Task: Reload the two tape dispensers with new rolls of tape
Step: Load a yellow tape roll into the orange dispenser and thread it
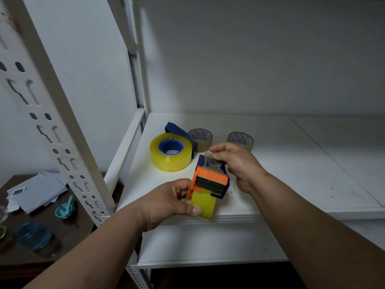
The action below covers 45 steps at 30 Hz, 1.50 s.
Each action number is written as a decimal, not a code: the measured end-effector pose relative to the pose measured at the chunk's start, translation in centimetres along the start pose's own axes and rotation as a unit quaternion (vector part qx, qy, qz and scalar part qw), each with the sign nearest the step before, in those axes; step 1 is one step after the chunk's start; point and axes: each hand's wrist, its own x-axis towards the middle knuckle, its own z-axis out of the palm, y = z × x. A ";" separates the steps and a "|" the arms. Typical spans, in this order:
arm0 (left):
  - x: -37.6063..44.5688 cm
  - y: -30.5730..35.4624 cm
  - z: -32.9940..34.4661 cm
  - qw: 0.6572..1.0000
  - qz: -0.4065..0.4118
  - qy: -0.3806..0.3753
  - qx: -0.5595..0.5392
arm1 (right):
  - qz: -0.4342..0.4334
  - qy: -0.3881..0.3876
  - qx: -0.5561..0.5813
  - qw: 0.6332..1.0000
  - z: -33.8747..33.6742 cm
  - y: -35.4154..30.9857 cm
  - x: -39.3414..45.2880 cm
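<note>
Above the shelf's [270, 201] front edge, the left hand [166, 202] is clenching a yellow-rolled tape dispenser [210, 182] while the right hand [237, 161] is pinching its clear tape end [209, 158].

The held dispenser [211, 180] is blue with an orange cutter guard, its tape roll [204, 205] yellow. At 11 o'clock from it lies a yellow roll on a blue dispenser [170, 152]; at 12 and 1 o'clock, two brownish rolls [200, 139] [240, 140] with blue-printed cores. The shelf [291, 163] is white.
</note>
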 end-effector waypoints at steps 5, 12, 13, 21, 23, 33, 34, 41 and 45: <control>-0.2 -0.3 -0.3 1.000 -0.002 -0.009 0.017 | -0.023 0.029 0.006 0.999 0.3 0.1 -0.1; 0.1 -0.1 -0.3 1.000 -0.005 -0.008 -0.001 | -0.017 -0.162 0.011 0.987 -1.2 0.4 -1.3; 0.1 -0.1 -0.3 1.000 -0.005 -0.011 0.002 | -0.017 -0.174 0.017 0.984 -1.4 0.4 -1.4; -0.1 0.0 -0.3 1.000 -0.005 -0.013 0.012 | -0.049 -0.082 -0.022 0.995 -0.6 -0.5 -0.1; -0.3 0.0 -0.2 1.000 -0.006 -0.006 0.012 | -0.065 -0.079 -0.042 0.994 -0.3 -0.5 0.1; -0.2 0.1 0.3 0.999 -0.002 0.005 0.041 | -0.059 0.020 -0.077 0.995 -0.2 0.1 0.8; -0.2 0.1 0.4 0.999 -0.001 0.014 0.030 | -0.055 0.014 -0.069 0.996 -0.5 0.0 0.8; 0.7 0.7 0.7 0.991 0.007 0.093 -0.091 | -0.019 -0.020 -0.017 0.999 -2.2 0.6 -0.7; 0.8 1.7 1.1 0.981 -0.012 0.118 -0.153 | -0.035 -0.113 -0.006 0.993 -1.9 1.5 -2.5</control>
